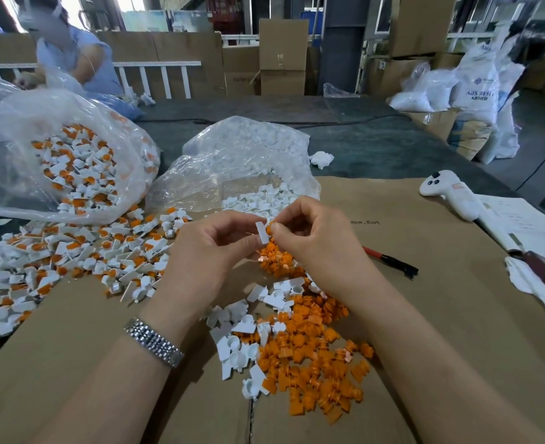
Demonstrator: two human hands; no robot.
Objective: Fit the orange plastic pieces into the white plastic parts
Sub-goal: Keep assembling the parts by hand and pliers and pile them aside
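a flattened sheet of brown cardboard (425,315) covers the near part of the surface (377,145) in front of me, and everything i work with lies on it. at the far left a big clear plastic bag (56,155) lies open on its side, full of white parts with orange already seated in them, and a wide spill of the same finished pieces (72,261) spreads out from its mouth across the cardboard's left edge. straight ahead a second clear bag (242,161) holds only white parts, some tumbling out of its opening toward my hands. below my wrists sits the loose heap of orange pieces (313,363), with a smaller scatter of empty white parts (239,341) touching its left side. off to the right lie a white handheld controller (447,193), some papers (527,229) and a red-and-black tool (390,261). my left hand (207,251), a metal watch (154,342) on its wrist, pinches a white part (262,231) between thumb and fingertips, held up above the heap. my right hand (309,238) meets it from the other side, thumb and forefinger curled around a small orange piece (271,228) that touches the white part.
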